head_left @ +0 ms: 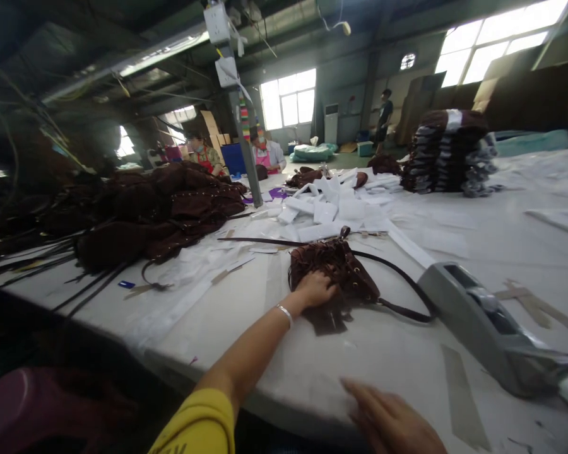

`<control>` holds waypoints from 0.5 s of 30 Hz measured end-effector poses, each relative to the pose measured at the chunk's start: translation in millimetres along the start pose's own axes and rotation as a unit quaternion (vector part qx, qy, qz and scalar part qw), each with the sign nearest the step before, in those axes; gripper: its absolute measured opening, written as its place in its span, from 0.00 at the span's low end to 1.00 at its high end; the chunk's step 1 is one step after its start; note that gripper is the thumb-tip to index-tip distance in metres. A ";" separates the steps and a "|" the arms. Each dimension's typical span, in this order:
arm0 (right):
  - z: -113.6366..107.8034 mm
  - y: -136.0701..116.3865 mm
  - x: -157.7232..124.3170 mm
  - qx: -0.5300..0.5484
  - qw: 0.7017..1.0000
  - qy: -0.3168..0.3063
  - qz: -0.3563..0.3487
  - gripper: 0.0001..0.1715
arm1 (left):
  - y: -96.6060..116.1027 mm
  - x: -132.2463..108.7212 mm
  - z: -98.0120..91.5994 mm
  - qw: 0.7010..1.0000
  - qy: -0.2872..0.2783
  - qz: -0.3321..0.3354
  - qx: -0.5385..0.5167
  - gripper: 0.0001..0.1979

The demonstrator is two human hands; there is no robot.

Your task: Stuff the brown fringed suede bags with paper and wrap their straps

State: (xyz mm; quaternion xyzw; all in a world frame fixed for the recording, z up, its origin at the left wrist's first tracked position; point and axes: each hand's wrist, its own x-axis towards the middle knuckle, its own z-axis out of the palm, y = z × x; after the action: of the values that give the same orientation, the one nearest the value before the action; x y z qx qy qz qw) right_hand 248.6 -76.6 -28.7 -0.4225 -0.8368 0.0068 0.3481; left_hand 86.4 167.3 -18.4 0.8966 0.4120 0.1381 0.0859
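A dark brown fringed bag (360,277) with brass eyelets and a long strap lies on the white table in front of me. My left hand (316,289), with a silver bracelet at the wrist, reaches onto the bag's fringe, its fingers bent into the strands and partly hidden by them. A flap of fringe spreads on the table below that hand. Near the table's front edge, my right hand (392,419) is apart from the bag, slightly blurred, its fingers stretched out and holding nothing.
A grey tape dispenser (483,328) stands to the right. White padding pieces (331,205) lie behind the bag. Piled brown bags (170,208) cover the left; a tall brown stack (445,154) stands at the back right. A metal post (248,145) rises from the table. People work beyond.
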 end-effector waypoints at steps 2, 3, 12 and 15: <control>5.9 21.7 21.7 -0.065 0.998 -0.008 0.008 0.30 | 6.4 -4.6 2.4 1.000 -0.006 0.003 -0.002 0.24; 11.5 33.4 33.8 -0.092 0.996 -0.007 0.002 0.33 | 9.1 -6.9 2.5 1.000 -0.011 0.008 -0.003 0.24; 43.7 72.7 83.8 -0.056 0.994 -0.090 -0.029 0.11 | 5.7 -9.3 -7.5 0.999 0.004 0.025 -0.027 0.20; 31.0 47.9 77.2 -0.069 0.978 -0.183 0.066 0.10 | 10.6 -11.9 -4.9 0.999 0.008 0.014 -0.050 0.21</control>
State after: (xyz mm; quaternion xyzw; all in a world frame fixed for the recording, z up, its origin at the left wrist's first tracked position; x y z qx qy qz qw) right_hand 233.0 17.9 -22.3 -0.4916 -0.8550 0.0490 0.1576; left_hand 85.0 151.6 -13.1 0.8959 0.3922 0.1670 0.1253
